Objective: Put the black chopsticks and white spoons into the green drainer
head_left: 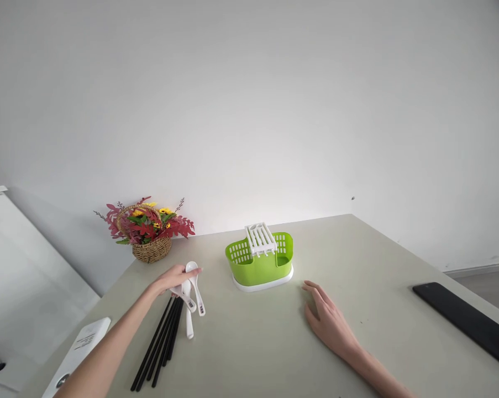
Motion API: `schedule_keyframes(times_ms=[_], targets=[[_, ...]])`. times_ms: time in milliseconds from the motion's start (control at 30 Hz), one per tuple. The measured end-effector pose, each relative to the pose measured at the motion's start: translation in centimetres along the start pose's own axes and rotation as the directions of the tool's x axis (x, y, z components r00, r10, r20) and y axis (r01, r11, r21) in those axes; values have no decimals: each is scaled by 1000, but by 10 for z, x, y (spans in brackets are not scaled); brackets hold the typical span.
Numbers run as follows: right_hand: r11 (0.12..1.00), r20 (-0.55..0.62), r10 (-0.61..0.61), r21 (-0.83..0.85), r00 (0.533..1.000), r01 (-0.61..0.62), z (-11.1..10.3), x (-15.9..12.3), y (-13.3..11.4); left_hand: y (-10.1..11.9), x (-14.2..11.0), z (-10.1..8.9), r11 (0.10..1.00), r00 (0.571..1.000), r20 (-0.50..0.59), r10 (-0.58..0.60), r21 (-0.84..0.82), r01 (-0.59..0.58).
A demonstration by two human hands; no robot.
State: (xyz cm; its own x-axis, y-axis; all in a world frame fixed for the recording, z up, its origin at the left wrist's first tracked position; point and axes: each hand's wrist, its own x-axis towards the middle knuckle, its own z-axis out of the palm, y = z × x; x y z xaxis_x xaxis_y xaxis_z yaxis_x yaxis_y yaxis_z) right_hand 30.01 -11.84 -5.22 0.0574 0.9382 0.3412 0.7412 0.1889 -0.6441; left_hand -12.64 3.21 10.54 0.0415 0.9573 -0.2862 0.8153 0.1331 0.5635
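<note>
At the left of the table, my left hand is closed on white soup spoons, with the thumb across the bowl of one. Their handles fan out toward me, and my fingers partly hide the bowls. Black chopsticks lie in a loose bundle just below that hand. My right hand rests on the tabletop with its fingers stretched out, holding nothing. Between the hands, farther back, stands a green utensil basket on a white base, with a white slotted rack across its middle.
A wicker basket of artificial flowers stands near the wall at the back left. A white power strip-like object lies at the left edge. On the right is a long black flat object. A white cabinet stands left of the table.
</note>
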Motion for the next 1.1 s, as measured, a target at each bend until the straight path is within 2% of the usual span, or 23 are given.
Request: schedule_keyframes(times_ms=[100,200,300,433,733,900,1100], targets=[[1000,-1,12,6,1000,-12,-1,0,-2,1,1,7,994,997,71,-3,110,-5],[1000,8,20,13,1000,-20,-1,0,-4,0,7,13,978,991,119,53,194,-76],[1000,12,24,16,1000,-24,0,0,-4,-3,13,19,951,985,129,111,275,-143],[1000,10,9,4,1000,-9,0,1,-3,-6,17,27,929,981,136,135,326,-173],[1000,5,-1,2,1000,1,-1,1,-4,-8,15,37,852,969,77,234,464,-242],[1000,-4,0,12,1000,0,-3,0,-4,-9,12,42,818,962,4,273,525,-234],[1000,2,2,23,1000,-2,-3,1,-5,-9,9,41,800,957,-30,289,556,-224]])
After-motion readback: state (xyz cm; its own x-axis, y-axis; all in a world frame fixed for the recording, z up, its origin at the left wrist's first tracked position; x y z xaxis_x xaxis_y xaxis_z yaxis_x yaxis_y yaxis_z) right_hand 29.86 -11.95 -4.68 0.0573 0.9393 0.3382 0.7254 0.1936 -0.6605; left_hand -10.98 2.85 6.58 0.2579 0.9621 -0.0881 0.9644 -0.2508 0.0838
